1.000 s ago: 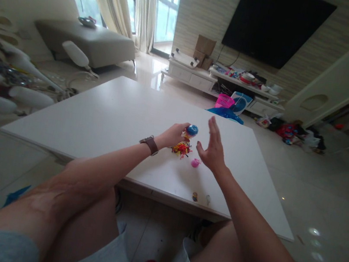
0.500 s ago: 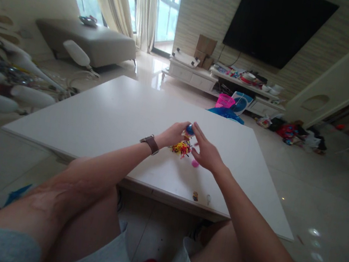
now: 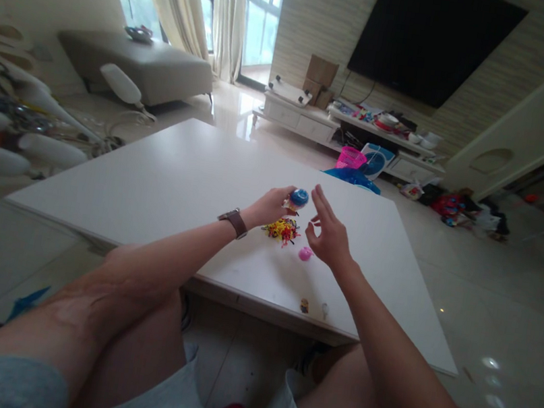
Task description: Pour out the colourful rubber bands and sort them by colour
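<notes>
My left hand (image 3: pixel 267 209) holds a small blue round toy (image 3: pixel 298 198) up over the white table (image 3: pixel 163 181). My right hand (image 3: pixel 327 233) hovers just right of the toy, fingers apart, holding nothing. Under the hands lies a small heap of yellow, red and black bits (image 3: pixel 282 231). A small pink piece (image 3: pixel 305 254) sits on the table beside my right hand. A brown watch (image 3: pixel 234 221) is on my left wrist.
Two tiny objects (image 3: pixel 312 307) lie near the table's front edge. White rods and clutter (image 3: pixel 18 125) stand at the left. Beyond the table are a grey sofa (image 3: pixel 139 65), a TV cabinet (image 3: pixel 324 126), a pink basket (image 3: pixel 350 156) and a wall TV (image 3: pixel 430 37).
My right hand came in to touch the blue toy half a second ago and has now drawn back a little to the right, fingers spread. My left hand keeps the toy raised.
</notes>
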`<state>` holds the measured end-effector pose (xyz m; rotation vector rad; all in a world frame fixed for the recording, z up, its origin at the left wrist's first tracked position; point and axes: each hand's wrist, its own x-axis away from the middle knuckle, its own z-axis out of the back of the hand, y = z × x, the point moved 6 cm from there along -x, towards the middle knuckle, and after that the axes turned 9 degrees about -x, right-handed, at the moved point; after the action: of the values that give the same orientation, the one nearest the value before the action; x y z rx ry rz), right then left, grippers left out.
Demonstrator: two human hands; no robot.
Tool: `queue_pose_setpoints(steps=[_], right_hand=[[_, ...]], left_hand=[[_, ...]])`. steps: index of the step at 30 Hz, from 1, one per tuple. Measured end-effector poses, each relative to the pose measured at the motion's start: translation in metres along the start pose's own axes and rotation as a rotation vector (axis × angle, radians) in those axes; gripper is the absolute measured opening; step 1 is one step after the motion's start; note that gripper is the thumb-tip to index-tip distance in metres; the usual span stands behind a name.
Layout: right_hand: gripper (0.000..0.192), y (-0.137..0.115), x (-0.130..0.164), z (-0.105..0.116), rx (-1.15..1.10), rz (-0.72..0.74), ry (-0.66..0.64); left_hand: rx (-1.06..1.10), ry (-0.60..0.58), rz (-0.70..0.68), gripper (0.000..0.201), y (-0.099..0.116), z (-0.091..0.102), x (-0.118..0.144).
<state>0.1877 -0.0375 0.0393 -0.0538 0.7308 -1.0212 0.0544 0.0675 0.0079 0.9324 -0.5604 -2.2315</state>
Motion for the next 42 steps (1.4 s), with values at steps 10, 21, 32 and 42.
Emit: queue_pose_setpoints(steps=[10, 21, 32, 42], right_hand=[[0.089, -0.001, 0.000, 0.000, 0.034, 0.017, 0.017], [0.091, -0.012, 0.002, 0.031, 0.147, 0.066, 0.213], [0.088, -0.012, -0.001, 0.008, 0.125, 0.103, -0.090], [0.096, -0.017, -0.003, 0.002, 0.113, 0.090, -0.124]], left_hand=[[0.106, 0.046, -0.035, 0.033, 0.022, 0.010, -0.003], [-0.162, -0.079, 0.008, 0.027, 0.000, -0.003, 0.003], [-0.113, -0.018, -0.041, 0.028, 0.004, -0.001, 0.006], [0.089, 0.014, -0.039, 0.036, 0.019, 0.001, 0.004]])
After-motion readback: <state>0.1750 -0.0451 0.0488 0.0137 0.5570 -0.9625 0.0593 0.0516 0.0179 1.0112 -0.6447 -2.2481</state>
